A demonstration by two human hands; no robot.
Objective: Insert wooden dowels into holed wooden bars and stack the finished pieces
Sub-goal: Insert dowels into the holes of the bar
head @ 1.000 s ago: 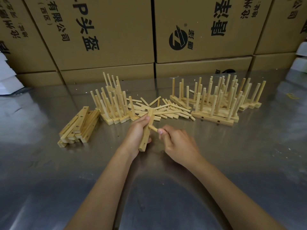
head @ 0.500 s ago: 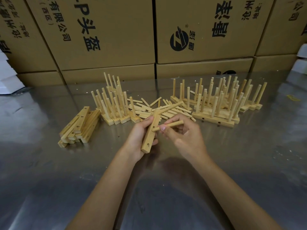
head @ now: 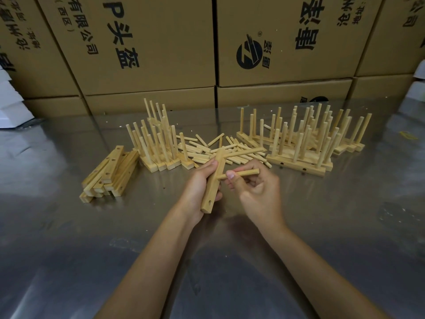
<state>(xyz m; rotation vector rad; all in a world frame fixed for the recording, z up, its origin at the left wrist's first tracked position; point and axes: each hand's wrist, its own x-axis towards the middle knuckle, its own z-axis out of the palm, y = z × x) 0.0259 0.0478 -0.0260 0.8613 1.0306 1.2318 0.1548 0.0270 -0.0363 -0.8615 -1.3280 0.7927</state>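
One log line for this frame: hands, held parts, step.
left hand: grips holed bar | right hand: pinches dowel at bar's middle hole | upper dowel: seated | step: inserting

Taking the loose dowels (head: pixel 220 150) as the landmark: bare metal table (head: pixel 345 238) lies open in front of them. Left of them, finished pieces (head: pixel 158 143) stand close, with holed bars (head: pixel 108 178) stacked further left. Right stands another group of dowelled bars (head: pixel 303 143). Behind, cardboard boxes (head: pixel 276 42) wall off the table's far edge.
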